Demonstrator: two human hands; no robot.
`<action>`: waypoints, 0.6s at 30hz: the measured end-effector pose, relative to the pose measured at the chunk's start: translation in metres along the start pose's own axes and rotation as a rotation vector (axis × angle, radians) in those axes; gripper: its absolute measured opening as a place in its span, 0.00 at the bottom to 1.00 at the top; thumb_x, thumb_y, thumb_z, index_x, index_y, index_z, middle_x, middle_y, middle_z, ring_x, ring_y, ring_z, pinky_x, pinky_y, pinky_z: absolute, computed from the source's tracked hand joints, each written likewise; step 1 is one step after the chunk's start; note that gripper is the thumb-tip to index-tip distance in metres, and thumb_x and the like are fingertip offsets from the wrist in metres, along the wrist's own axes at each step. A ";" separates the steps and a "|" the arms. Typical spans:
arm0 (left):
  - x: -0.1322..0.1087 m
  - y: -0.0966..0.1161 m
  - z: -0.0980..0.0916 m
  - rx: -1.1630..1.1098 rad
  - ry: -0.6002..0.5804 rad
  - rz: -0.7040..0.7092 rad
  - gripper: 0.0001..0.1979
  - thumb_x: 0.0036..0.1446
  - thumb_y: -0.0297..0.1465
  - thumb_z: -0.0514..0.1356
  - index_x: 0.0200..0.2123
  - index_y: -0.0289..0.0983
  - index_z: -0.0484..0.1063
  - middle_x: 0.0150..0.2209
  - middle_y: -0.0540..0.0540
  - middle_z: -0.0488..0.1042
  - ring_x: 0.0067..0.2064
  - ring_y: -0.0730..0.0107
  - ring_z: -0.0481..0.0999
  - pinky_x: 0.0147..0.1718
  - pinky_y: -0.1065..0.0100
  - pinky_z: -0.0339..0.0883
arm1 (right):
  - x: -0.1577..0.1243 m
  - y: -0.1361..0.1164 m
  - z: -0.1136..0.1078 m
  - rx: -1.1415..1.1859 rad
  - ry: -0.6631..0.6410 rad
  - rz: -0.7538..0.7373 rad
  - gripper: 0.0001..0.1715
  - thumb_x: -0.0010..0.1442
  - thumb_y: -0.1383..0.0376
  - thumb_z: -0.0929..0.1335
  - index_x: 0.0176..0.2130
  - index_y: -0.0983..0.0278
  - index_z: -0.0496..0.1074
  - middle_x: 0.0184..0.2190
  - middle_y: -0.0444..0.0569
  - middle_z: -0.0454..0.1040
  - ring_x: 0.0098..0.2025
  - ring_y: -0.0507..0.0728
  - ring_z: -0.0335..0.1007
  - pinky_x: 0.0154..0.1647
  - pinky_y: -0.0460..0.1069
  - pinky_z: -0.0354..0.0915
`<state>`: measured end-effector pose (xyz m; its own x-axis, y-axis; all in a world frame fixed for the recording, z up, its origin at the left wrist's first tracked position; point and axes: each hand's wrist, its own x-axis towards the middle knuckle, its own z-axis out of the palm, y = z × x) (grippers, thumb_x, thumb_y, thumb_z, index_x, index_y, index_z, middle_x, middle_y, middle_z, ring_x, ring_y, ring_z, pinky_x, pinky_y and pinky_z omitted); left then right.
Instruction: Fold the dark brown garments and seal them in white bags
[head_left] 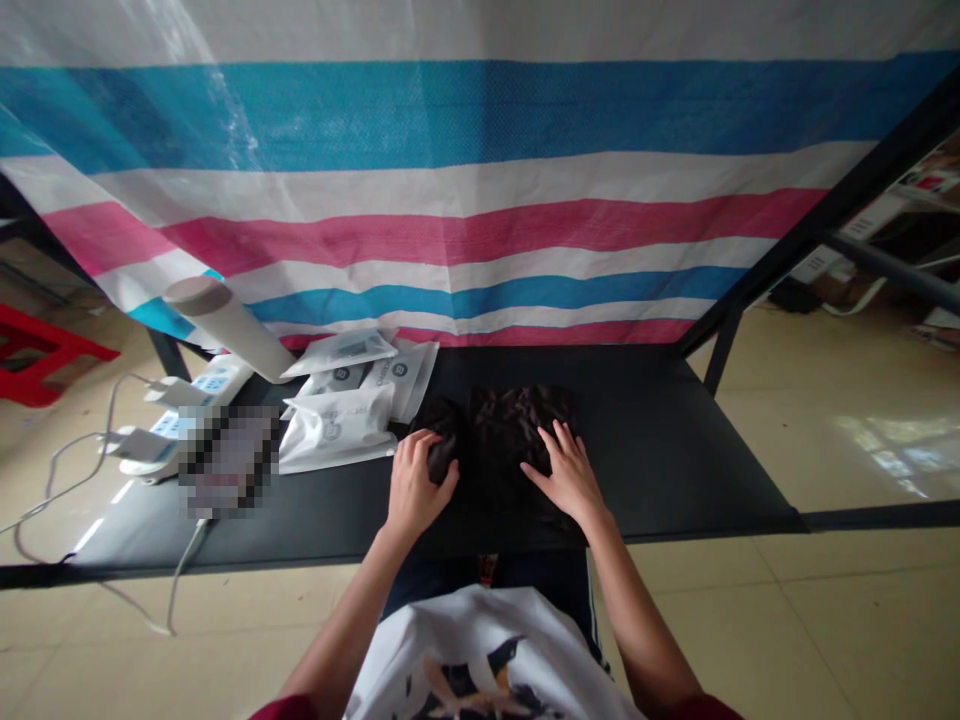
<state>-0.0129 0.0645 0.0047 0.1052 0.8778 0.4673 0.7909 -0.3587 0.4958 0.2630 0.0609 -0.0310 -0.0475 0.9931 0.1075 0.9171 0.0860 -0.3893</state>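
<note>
A dark brown, crinkled piece of cloth (514,435) lies spread on the black table, close to its front edge. My right hand (566,470) rests on its right part with fingers apart and nothing gripped. To the left is a smaller bunched black cloth (445,425). My left hand (420,475) curls its fingers and thumb around this bundle. Whether the two dark cloths are joined cannot be told, as they blend with the black surface.
Several white plastic packets (341,430) are piled left of my left hand. Beyond them are a leaning white bottle (232,325), a power strip (214,385) with plugs and cables, and a blurred-out device (232,460). A striped sheet (465,240) hangs behind the black table (675,450).
</note>
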 end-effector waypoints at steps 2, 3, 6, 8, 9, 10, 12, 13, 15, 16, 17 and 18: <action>0.000 0.001 0.011 0.026 -0.138 0.028 0.30 0.57 0.42 0.62 0.60 0.40 0.59 0.59 0.38 0.66 0.61 0.50 0.65 0.59 0.51 0.60 | -0.002 -0.001 0.005 -0.053 -0.004 -0.018 0.42 0.62 0.46 0.65 0.67 0.65 0.57 0.71 0.62 0.48 0.72 0.69 0.41 0.69 0.66 0.44; -0.002 -0.001 0.015 0.051 -0.194 0.032 0.36 0.56 0.46 0.62 0.63 0.41 0.56 0.62 0.38 0.64 0.64 0.47 0.62 0.61 0.48 0.58 | -0.002 -0.002 0.007 -0.070 -0.002 -0.022 0.43 0.62 0.47 0.64 0.67 0.66 0.56 0.71 0.62 0.47 0.72 0.69 0.40 0.69 0.66 0.43; -0.010 -0.014 0.025 0.123 -0.302 0.024 0.42 0.55 0.52 0.60 0.67 0.42 0.53 0.67 0.39 0.59 0.68 0.42 0.55 0.63 0.42 0.52 | -0.002 -0.002 0.010 -0.079 0.001 -0.022 0.42 0.63 0.47 0.64 0.68 0.65 0.55 0.71 0.62 0.45 0.72 0.69 0.40 0.69 0.67 0.42; -0.012 -0.019 0.029 0.137 -0.329 0.020 0.41 0.55 0.53 0.60 0.67 0.41 0.55 0.68 0.39 0.58 0.69 0.41 0.53 0.63 0.40 0.51 | -0.002 -0.003 0.009 -0.050 0.008 -0.016 0.42 0.63 0.47 0.64 0.68 0.64 0.56 0.71 0.61 0.46 0.72 0.69 0.40 0.69 0.68 0.42; -0.010 -0.019 0.029 0.134 -0.333 0.013 0.41 0.55 0.53 0.60 0.66 0.41 0.56 0.68 0.38 0.58 0.69 0.41 0.53 0.64 0.40 0.51 | -0.002 -0.002 0.008 -0.022 0.014 -0.016 0.41 0.63 0.47 0.64 0.67 0.63 0.56 0.71 0.60 0.47 0.72 0.69 0.41 0.69 0.68 0.42; -0.005 -0.016 0.027 0.124 -0.332 0.000 0.40 0.55 0.53 0.60 0.65 0.40 0.58 0.67 0.38 0.59 0.68 0.40 0.54 0.64 0.39 0.50 | -0.001 -0.001 0.006 0.022 0.020 -0.016 0.41 0.63 0.47 0.64 0.67 0.63 0.57 0.71 0.60 0.48 0.72 0.68 0.42 0.69 0.68 0.42; 0.008 -0.006 0.019 0.058 -0.313 -0.033 0.35 0.56 0.51 0.60 0.62 0.41 0.62 0.64 0.38 0.63 0.67 0.42 0.58 0.63 0.38 0.51 | -0.001 0.006 0.002 0.163 0.051 -0.005 0.38 0.64 0.47 0.63 0.66 0.62 0.59 0.70 0.59 0.53 0.72 0.66 0.45 0.68 0.66 0.47; 0.014 0.000 0.011 -0.010 -0.305 -0.049 0.32 0.58 0.49 0.59 0.61 0.41 0.63 0.63 0.38 0.66 0.65 0.44 0.61 0.63 0.39 0.53 | 0.000 0.012 -0.001 0.247 0.085 0.011 0.36 0.65 0.48 0.62 0.65 0.62 0.60 0.69 0.59 0.55 0.71 0.65 0.47 0.68 0.64 0.50; 0.008 0.006 -0.015 -0.214 -0.312 -0.048 0.27 0.61 0.46 0.57 0.60 0.43 0.64 0.59 0.40 0.69 0.62 0.51 0.67 0.61 0.45 0.60 | 0.000 0.028 -0.005 0.390 0.208 0.065 0.33 0.66 0.49 0.61 0.62 0.63 0.63 0.66 0.59 0.61 0.69 0.63 0.53 0.67 0.61 0.55; -0.009 0.004 -0.031 -0.324 -0.341 -0.055 0.26 0.62 0.46 0.57 0.61 0.44 0.63 0.59 0.41 0.69 0.61 0.52 0.68 0.60 0.47 0.63 | -0.001 0.037 -0.007 0.438 0.284 0.098 0.32 0.66 0.49 0.61 0.60 0.64 0.65 0.64 0.59 0.63 0.68 0.63 0.56 0.66 0.60 0.57; -0.039 -0.003 -0.049 -0.389 -0.384 -0.044 0.28 0.61 0.47 0.58 0.60 0.44 0.63 0.57 0.41 0.71 0.59 0.51 0.69 0.57 0.47 0.67 | -0.001 0.046 -0.007 0.471 0.357 0.134 0.31 0.65 0.49 0.61 0.58 0.64 0.67 0.62 0.60 0.66 0.66 0.63 0.59 0.65 0.61 0.58; -0.082 -0.013 -0.068 -0.406 -0.397 -0.034 0.29 0.58 0.50 0.60 0.59 0.45 0.65 0.53 0.41 0.73 0.57 0.49 0.71 0.52 0.47 0.71 | -0.002 0.055 -0.007 0.500 0.419 0.168 0.30 0.64 0.49 0.62 0.57 0.64 0.68 0.60 0.60 0.68 0.63 0.64 0.62 0.63 0.62 0.60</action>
<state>-0.0727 -0.0245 0.0098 0.3642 0.9149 0.1740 0.5107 -0.3525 0.7842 0.3165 0.0629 -0.0465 0.3300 0.8898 0.3151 0.6005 0.0597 -0.7974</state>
